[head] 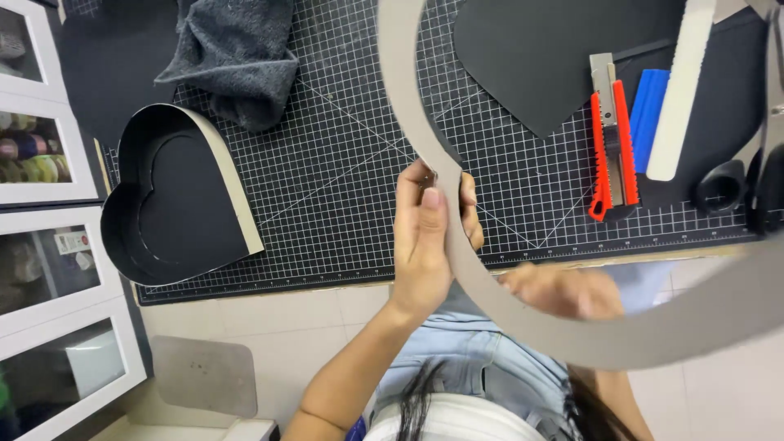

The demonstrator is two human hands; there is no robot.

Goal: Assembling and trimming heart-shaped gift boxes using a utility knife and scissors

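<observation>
Just over the cutting mat's [343, 163] near edge, the left hand [425, 237] pinches the curved grey cardboard strip [408, 106], while the blurred right hand [563, 290] sits under it, grip unclear.

A grey card strip [490, 282] is curving across the cutting mat [343, 171], blocking the middle. Open grid is lying between a black heart-shaped box [175, 200] at one side and an orange utility knife [611, 151] at the other.
</observation>
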